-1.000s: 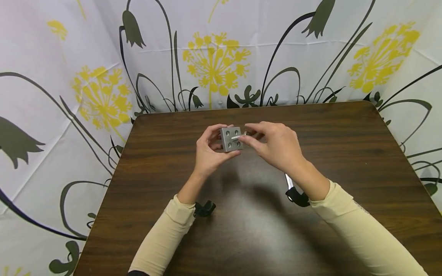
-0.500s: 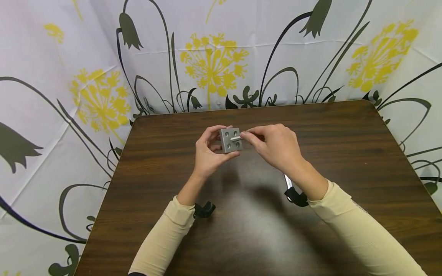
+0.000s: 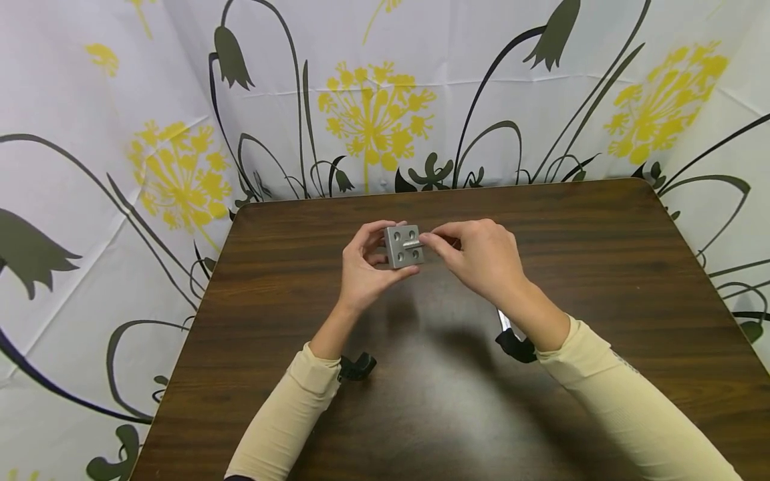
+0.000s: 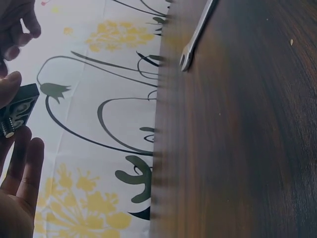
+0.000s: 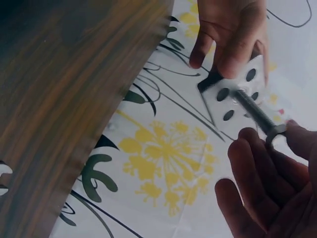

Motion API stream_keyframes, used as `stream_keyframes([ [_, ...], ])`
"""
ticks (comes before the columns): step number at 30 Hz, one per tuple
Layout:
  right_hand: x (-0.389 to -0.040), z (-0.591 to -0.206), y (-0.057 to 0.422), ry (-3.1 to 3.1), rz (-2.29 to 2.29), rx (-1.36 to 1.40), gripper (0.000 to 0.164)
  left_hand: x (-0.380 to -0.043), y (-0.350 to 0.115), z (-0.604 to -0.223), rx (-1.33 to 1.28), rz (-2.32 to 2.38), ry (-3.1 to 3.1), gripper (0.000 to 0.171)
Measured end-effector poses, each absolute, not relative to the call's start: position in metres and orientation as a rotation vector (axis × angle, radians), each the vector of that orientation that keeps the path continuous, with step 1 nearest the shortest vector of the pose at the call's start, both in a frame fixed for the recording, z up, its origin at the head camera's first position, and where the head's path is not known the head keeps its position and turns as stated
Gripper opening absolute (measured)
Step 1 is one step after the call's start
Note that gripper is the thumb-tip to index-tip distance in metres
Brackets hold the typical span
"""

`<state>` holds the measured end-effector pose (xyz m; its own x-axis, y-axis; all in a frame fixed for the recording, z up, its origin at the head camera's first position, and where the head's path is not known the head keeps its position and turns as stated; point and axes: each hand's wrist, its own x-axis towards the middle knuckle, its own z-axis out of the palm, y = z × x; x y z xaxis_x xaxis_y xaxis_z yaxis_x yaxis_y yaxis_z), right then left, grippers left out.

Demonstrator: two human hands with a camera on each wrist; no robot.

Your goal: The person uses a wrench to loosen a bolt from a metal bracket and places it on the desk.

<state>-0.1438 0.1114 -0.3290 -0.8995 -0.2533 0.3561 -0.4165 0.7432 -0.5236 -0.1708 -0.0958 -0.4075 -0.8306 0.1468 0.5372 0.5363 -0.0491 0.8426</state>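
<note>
A small grey metal block [image 3: 395, 247] with several holes in its face is held up over the table by my left hand [image 3: 363, 274], thumb below and fingers behind. My right hand [image 3: 488, 259] pinches the head of a bolt [image 3: 412, 245] between thumb and fingertips. In the right wrist view the bolt's threaded shank [image 5: 257, 111] runs into the middle of the block's face, with much of its length outside. The left wrist view shows the dark block [image 4: 30, 94] at the left edge, with a threaded end [image 4: 8, 128] beside the fingers.
A wrench [image 4: 197, 37] lies on the dark wood table [image 3: 289, 267], partly hidden by the right forearm in the head view. Black wrist mounts [image 3: 357, 367] hang under the sleeves. A white flowered curtain [image 3: 373, 40] stands behind the table's far edge.
The right fingers have shifted their hold at the bolt's head, first spread and then drawn together. The block and left hand stay almost where they were.
</note>
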Motion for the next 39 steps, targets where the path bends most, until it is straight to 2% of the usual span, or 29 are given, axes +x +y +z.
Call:
stream_keyframes([
  [3, -0.144, -0.329, 0.112, -2.646, 0.901, 0.659, 0.022, -0.172, -0.097, -0.409, -0.73, -1.95, -1.947, 0.072],
  [6, -0.144, -0.329, 0.113, -2.599, 0.902, 0.751, 0.029, -0.174, -0.099, -0.412, -0.73, -1.96, -1.937, 0.072],
  [13, -0.144, -0.327, 0.112, -2.646, 0.897, 0.554, 0.03, -0.168, -0.096, -0.403, -0.721, -1.966, -1.936, 0.072],
  [17, -0.145, -0.327, 0.113, -2.63, 0.909, 0.645, 0.021, -0.162, -0.094, -0.391, -0.715, -1.979, -1.936, 0.07],
  [20, -0.145, -0.327, 0.113, -2.589, 0.931, 0.736, 0.029, -0.16, -0.095, -0.388, -0.701, -1.993, -1.94, 0.07],
  [27, -0.145, -0.329, 0.111, -2.605, 0.945, 0.598, 0.031, -0.16, -0.095, -0.389, -0.706, -2.006, -1.925, 0.07],
  [32, -0.146, -0.329, 0.112, -2.598, 0.932, 0.683, 0.021, -0.16, -0.095, -0.389, -0.7, -2.022, -1.92, 0.07],
  [36, -0.146, -0.329, 0.112, -2.574, 0.942, 0.755, 0.03, -0.159, -0.096, -0.39, -0.687, -2.021, -1.928, 0.071],
  [39, -0.146, -0.329, 0.111, -2.583, 0.958, 0.685, 0.033, -0.163, -0.097, -0.397, -0.701, -2.011, -1.914, 0.073],
])
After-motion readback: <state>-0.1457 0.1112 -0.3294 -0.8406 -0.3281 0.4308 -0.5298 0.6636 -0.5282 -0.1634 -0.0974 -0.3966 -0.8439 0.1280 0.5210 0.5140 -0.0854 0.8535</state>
